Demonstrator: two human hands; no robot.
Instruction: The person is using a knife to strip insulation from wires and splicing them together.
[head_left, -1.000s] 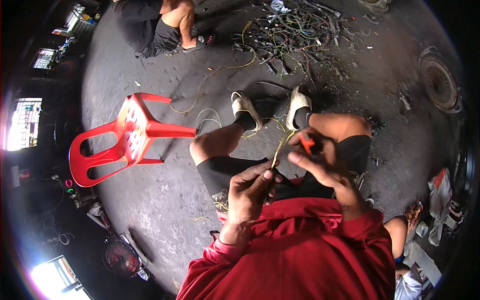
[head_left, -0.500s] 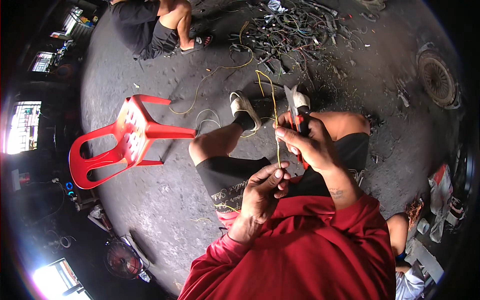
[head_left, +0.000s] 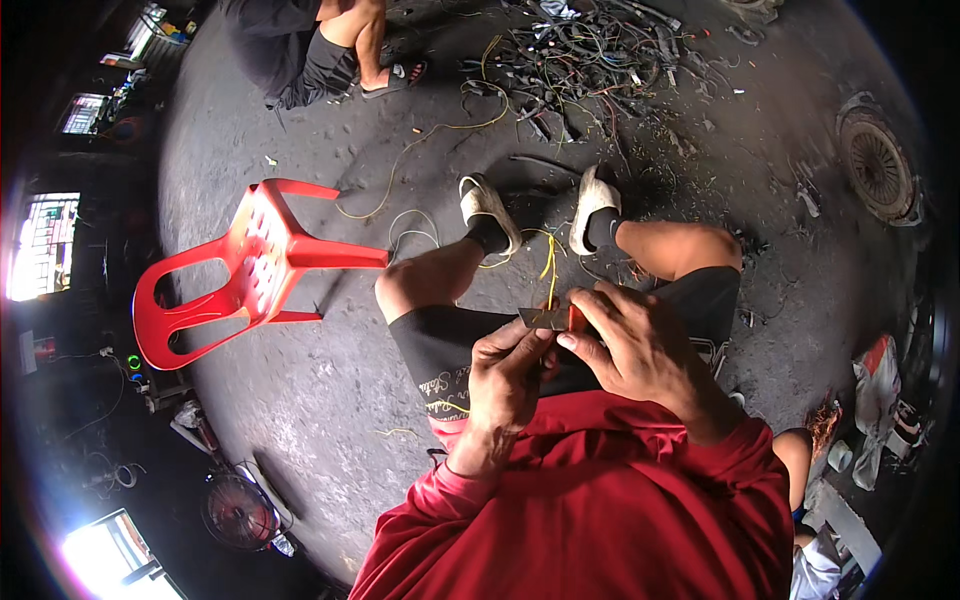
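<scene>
My left hand (head_left: 503, 383) is closed, with its thumb and fingertips pinching a yellow wire (head_left: 551, 262) close to the blade. Wrapped in my right hand (head_left: 640, 345) is a pair of red-handled shears (head_left: 543, 318), the broad grey blades pointing left and lying across the wire at my left fingertips. Both hands meet in front of my lap. Beyond them the wire runs away toward the floor between my feet. The wire's end in my left fingers is hidden, as is most of the shears' handle.
A red plastic chair (head_left: 262, 255) lies tipped over at the left. A heap of dark cables (head_left: 590, 70) covers the floor ahead, near another person (head_left: 325, 55) crouching. A fan (head_left: 240, 512) stands at lower left, a round metal disc (head_left: 878, 165) at far right. Someone else (head_left: 795, 462) sits at lower right.
My right hand has come down and turned, so the shears' blades now point left at the wire beside my left fingers. The wire's raised loop has dropped toward my feet.
</scene>
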